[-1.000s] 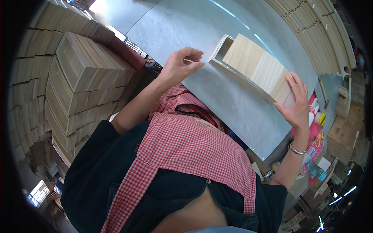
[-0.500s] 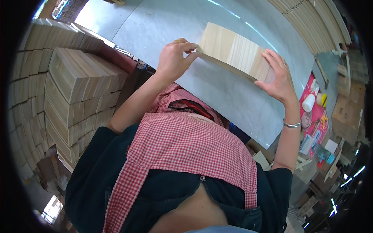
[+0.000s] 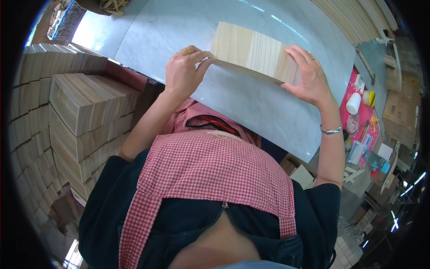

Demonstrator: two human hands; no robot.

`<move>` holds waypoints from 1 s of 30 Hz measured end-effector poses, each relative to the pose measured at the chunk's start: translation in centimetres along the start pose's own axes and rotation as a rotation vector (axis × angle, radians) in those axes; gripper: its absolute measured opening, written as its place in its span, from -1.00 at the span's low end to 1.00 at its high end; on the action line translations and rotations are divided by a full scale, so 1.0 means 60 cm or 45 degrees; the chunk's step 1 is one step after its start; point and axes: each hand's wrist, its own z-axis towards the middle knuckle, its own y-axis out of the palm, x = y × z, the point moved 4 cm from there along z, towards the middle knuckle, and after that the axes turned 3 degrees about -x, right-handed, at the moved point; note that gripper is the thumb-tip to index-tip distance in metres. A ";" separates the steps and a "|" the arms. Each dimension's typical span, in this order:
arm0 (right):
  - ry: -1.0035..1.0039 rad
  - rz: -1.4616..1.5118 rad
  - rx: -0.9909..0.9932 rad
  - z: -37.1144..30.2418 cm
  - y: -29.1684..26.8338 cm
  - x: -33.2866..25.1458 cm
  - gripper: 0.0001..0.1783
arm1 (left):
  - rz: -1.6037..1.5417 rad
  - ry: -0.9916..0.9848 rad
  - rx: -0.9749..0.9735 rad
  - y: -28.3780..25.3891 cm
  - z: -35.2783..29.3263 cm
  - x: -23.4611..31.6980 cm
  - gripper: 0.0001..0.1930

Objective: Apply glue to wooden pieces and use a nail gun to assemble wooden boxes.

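A pale wooden block (image 3: 253, 51), long and flat-topped with bands of differing grain, lies on the grey table (image 3: 251, 101). It may be several boards set together; I cannot tell. My left hand (image 3: 183, 71) pinches its near left corner between thumb and fingertips. Across the right end my right hand (image 3: 309, 76) is spread, fingers on the far side and thumb on the near edge, gripping it. Whatever small thing may be between the left fingertips is hidden.
Tall stacks of wooden pieces (image 3: 85, 103) stand left of the table. At the right, a pink mat (image 3: 354, 121) bears a white bottle (image 3: 353, 103) and a yellow roll (image 3: 368, 97). Long wood strips (image 3: 358, 20) lie at the far right; a blue-white basket (image 3: 67, 22) is far left.
The block and both hands appear a little further left and higher in the picture, while the whole view has shifted too. Both hands keep their hold on the block.
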 end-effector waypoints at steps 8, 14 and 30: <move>-0.026 -0.085 0.175 -0.001 0.006 -0.001 -0.20 | 0.031 0.078 0.056 0.005 -0.001 0.002 -0.85; 0.244 0.220 0.624 -0.108 -0.002 0.034 -0.54 | 0.058 0.111 0.052 0.001 -0.001 -0.002 -0.85; 0.465 0.289 0.781 -0.172 0.071 0.029 -0.93 | 0.023 0.074 -0.128 -0.004 0.010 0.003 -0.85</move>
